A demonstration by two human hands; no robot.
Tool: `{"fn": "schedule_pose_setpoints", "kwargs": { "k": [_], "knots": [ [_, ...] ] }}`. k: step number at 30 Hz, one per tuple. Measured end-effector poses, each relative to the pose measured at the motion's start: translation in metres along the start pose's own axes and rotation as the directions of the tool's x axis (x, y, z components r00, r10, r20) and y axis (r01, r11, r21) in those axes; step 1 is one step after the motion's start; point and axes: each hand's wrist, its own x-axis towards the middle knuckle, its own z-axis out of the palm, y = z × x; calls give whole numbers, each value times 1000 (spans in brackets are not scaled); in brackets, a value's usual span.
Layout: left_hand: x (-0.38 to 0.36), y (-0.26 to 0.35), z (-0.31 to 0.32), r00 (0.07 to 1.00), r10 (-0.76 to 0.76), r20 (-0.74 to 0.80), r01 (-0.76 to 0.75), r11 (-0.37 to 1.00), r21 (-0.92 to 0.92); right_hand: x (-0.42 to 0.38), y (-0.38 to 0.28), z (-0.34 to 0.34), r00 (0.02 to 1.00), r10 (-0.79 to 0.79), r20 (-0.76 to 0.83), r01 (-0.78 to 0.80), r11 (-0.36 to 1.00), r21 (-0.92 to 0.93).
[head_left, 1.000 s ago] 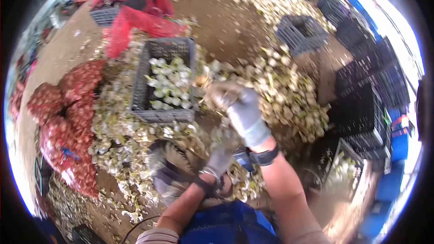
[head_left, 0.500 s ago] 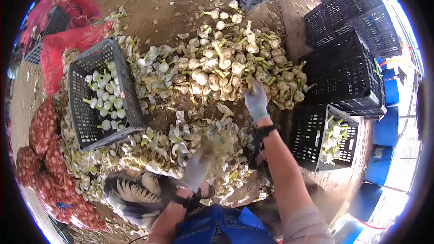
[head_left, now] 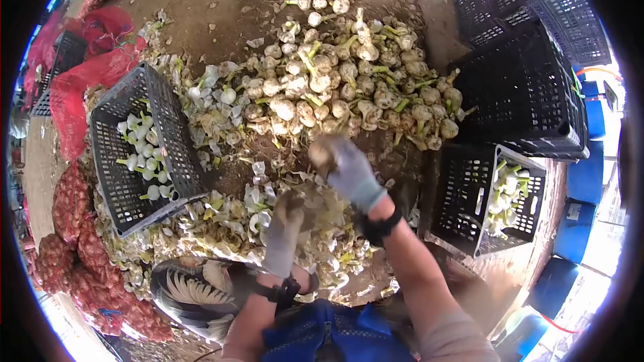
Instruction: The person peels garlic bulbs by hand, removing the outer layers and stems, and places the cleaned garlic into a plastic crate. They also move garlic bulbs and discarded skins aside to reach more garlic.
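My right hand [head_left: 352, 173], in a pale glove, grips a garlic bulb [head_left: 323, 154] with dirty outer skin, just in front of the large heap of garlic bulbs [head_left: 349, 80]. Lower and to the left, my gloved left hand [head_left: 283, 234] hovers over scattered papery garlic skins [head_left: 221, 228]. Its brown-stained fingers are blurred, so whether they hold anything does not show. The heaped bulbs have short green stems and soil on them.
A black crate [head_left: 181, 141] at left contains clean white bulbs [head_left: 144, 151]. Another crate [head_left: 459, 194] at right holds trimmed bulbs [head_left: 506, 198]. Black crates [head_left: 516, 87] are stacked behind it. Filled red net bags [head_left: 100, 275] lie at lower left, near my shoe [head_left: 194, 295].
My right hand has drawn back from the heap, down and to the left, bringing a garlic bulb toward my left hand. My left hand has shifted slightly left and up.
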Motion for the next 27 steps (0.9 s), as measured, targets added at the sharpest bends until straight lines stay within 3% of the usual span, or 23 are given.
{"fn": "schedule_pose_setpoints", "kwargs": {
  "k": [1, 2, 4, 5, 7, 8, 10, 12, 14, 15, 18, 19, 20, 21, 22, 24, 26, 27],
  "knots": [
    [-9, 25, 7, 996, -68, -60, 58, 986, -156, -23, -24, 2, 996, -77, 39, 77, 997, -10],
    [-14, 44, 8, 997, -62, -41, 57, 991, -123, -43, -39, 11, 994, -37, 107, 24, 993, 117],
    [-13, -4, -10, 1000, 26, 13, -26, 999, -27, -71, -65, 16, 975, -125, 184, 98, 984, 148],
    [-21, 1, -10, 999, 33, 7, -33, 999, -30, -74, -74, 12, 973, -133, 187, 106, 983, 147],
    [-34, 18, -6, 998, 9, -66, -9, 1000, 3, -80, -88, 1, 995, -93, -47, 98, 985, 139],
    [-42, 19, -5, 998, 19, -67, -19, 1000, -2, -89, -80, 3, 994, -103, -47, 109, 985, 133],
    [-53, 19, -3, 971, 229, -73, -222, 971, 93, -111, -44, 20, 923, 381, -57, -318, 838, 444],
    [-64, 20, 0, 952, 298, -70, -280, 940, 198, -121, -49, 26, 926, 365, -94, -261, 801, 539],
    [-77, 41, 7, 859, 512, 25, -432, 697, 572, -125, -71, 24, 861, 508, -6, -449, 766, 459],
    [-80, 44, 9, 844, 534, 49, -450, 655, 607, -125, -91, 20, 869, 491, -63, -393, 761, 517],
    [-86, 42, 9, 802, 592, 79, -523, 632, 572, -141, -84, 12, 919, 382, -97, -317, 862, 396],
    [-89, 44, 9, 845, 532, 54, -489, 729, 480, -147, -86, 7, 919, 382, -100, -315, 863, 395],
    [-90, 44, 8, 844, 534, 55, -492, 728, 477, -153, -88, 2, 889, 458, -32, -376, 767, 520],
    [-90, 42, 7, 877, 474, 82, -474, 820, 320, -156, -93, -3, 853, 520, 46, -429, 648, 629],
    [-89, 40, 5, 901, 416, 123, -431, 889, 156, -157, -95, -5, 852, 522, 42, -428, 649, 629],
    [-90, 39, 6, 893, 422, 153, -447, 872, 202, -154, -99, -7, 892, 453, 2, -316, 619, 719],
    [-98, 56, 13, 960, 188, 209, -200, 979, 38, -150, -108, -14, 884, 460, 80, -349, 538, 767],
    [-93, 54, 14, 953, 248, 173, -273, 952, 138, -151, -107, -18, 895, 427, 129, -352, 498, 793]
  ]
}}
